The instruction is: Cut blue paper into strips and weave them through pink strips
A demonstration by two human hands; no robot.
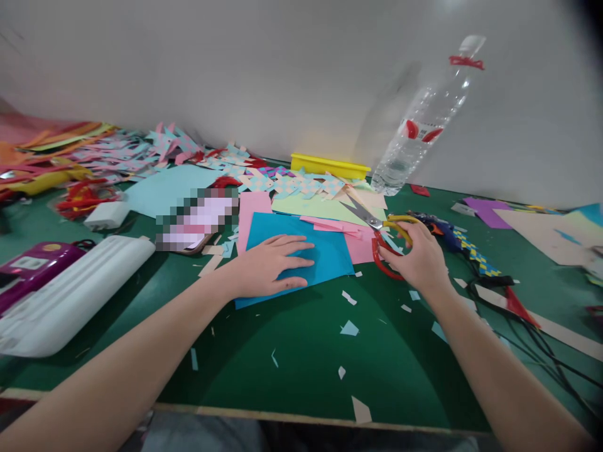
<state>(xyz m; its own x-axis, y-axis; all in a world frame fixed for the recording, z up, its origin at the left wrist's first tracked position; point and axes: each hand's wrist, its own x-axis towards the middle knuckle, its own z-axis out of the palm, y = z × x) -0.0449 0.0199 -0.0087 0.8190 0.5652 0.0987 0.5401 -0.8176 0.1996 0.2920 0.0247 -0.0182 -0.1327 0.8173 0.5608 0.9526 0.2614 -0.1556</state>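
Observation:
My left hand [276,267] lies flat with fingers apart on a sheet of blue paper [330,254]. My right hand [417,254] grips a pair of scissors [374,221] by its handles, one yellow and one red. The blades point up and to the left, over pale green paper [306,206]. Folded pink paper strips [330,226] rest on the blue sheet's upper edge, just left of the scissors. Pink paper [254,210] shows from under the blue sheet at the left, and more pink shows at its right.
A tilted clear bottle [417,141] stands by the wall, near a yellow plastic piece [330,166]. On the left are a phone [202,220], a white charger [107,215] and a long white device [80,295]. Paper scraps [349,328] dot the green table [301,358]. Black cables [532,339] run along the right.

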